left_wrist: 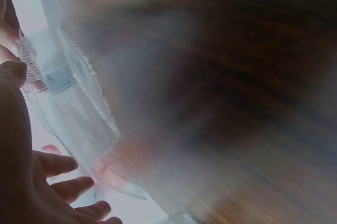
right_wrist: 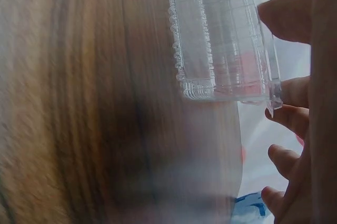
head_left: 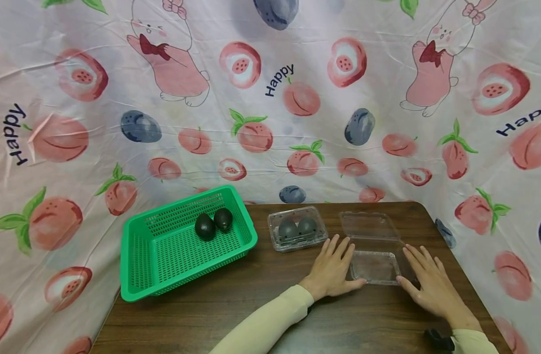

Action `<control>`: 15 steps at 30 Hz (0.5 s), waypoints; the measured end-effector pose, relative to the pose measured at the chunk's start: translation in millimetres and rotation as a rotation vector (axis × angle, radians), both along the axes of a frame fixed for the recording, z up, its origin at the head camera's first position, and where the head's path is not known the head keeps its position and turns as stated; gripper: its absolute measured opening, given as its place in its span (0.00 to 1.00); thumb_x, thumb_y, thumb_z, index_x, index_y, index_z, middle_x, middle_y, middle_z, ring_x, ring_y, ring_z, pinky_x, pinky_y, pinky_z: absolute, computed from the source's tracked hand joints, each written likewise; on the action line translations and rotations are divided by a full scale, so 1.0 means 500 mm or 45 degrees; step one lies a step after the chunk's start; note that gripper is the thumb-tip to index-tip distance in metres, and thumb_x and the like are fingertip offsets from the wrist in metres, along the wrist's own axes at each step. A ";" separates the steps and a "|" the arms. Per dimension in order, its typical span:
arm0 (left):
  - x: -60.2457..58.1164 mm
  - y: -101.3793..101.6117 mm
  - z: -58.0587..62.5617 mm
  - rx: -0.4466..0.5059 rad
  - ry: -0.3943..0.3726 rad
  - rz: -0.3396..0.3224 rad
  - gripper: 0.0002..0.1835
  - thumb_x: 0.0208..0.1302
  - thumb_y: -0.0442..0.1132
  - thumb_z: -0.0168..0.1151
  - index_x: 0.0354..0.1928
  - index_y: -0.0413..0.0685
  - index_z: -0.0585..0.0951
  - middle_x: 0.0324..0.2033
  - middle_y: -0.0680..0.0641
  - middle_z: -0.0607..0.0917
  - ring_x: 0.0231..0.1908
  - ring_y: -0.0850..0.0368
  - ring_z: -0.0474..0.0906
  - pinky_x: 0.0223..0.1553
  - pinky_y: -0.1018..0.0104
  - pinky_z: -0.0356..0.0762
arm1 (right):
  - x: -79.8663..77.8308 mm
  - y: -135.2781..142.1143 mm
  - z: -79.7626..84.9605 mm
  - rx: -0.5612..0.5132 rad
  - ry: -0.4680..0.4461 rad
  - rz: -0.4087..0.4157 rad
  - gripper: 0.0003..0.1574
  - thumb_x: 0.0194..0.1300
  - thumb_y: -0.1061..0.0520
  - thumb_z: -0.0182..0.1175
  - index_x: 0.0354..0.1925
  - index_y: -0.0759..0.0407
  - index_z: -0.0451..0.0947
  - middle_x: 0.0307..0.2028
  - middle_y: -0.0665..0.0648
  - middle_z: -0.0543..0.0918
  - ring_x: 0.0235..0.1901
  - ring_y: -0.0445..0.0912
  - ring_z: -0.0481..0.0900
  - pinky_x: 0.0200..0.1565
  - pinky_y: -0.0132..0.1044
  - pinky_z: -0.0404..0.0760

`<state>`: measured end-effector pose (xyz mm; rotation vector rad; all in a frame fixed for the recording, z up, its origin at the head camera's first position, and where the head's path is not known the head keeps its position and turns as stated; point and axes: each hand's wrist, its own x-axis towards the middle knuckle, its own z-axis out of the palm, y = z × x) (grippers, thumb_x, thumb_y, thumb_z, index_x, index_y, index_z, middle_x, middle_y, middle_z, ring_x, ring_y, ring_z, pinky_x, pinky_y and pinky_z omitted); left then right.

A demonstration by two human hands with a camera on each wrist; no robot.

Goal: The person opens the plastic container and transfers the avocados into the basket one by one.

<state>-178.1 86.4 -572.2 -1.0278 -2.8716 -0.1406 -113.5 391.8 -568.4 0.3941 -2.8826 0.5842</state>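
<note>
A clear plastic clamshell box [head_left: 375, 268] lies with its lid [head_left: 370, 225] folded back on the right side of the table. On its left is my left hand [head_left: 333, 269], palm down with the fingers spread and the thumb near the front corner. My right hand [head_left: 434, 282] is at the other side, fingers extended, thumb tip by the right front corner. In the right wrist view the box's ribbed wall [right_wrist: 226, 39] shows close to the thumb and fingers. The left wrist view has the clear box [left_wrist: 73, 87] beside the left fingers.
Left of the hands, a closed clear box [head_left: 279, 244] holds two dark, egg-shaped fruits [head_left: 306, 225]. Farther left a green plastic basket [head_left: 137, 265] contains two more dark fruits [head_left: 205, 226], perhaps avocados. A fruit-printed cloth [head_left: 270, 118] hangs behind the brown table [head_left: 235, 305].
</note>
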 end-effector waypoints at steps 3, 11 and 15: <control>-0.009 0.009 0.001 -0.004 0.010 0.005 0.54 0.78 0.82 0.49 0.90 0.53 0.64 0.90 0.47 0.62 0.91 0.41 0.55 0.92 0.45 0.57 | -0.008 0.007 0.003 0.003 -0.007 -0.007 0.52 0.79 0.43 0.68 0.86 0.67 0.62 0.85 0.71 0.64 0.87 0.77 0.54 0.81 0.84 0.48; -0.032 0.033 0.008 -0.063 0.013 0.010 0.55 0.77 0.84 0.47 0.91 0.55 0.62 0.91 0.49 0.61 0.91 0.41 0.55 0.92 0.45 0.56 | -0.025 0.024 0.009 0.030 -0.012 -0.028 0.51 0.81 0.41 0.65 0.86 0.68 0.62 0.84 0.73 0.64 0.85 0.78 0.55 0.78 0.85 0.52; -0.045 0.044 0.010 -0.083 0.007 0.013 0.55 0.77 0.84 0.45 0.91 0.56 0.61 0.91 0.50 0.61 0.91 0.42 0.54 0.92 0.46 0.56 | -0.031 0.032 0.010 0.041 -0.020 -0.048 0.52 0.82 0.40 0.64 0.86 0.67 0.62 0.85 0.74 0.63 0.85 0.78 0.54 0.78 0.85 0.51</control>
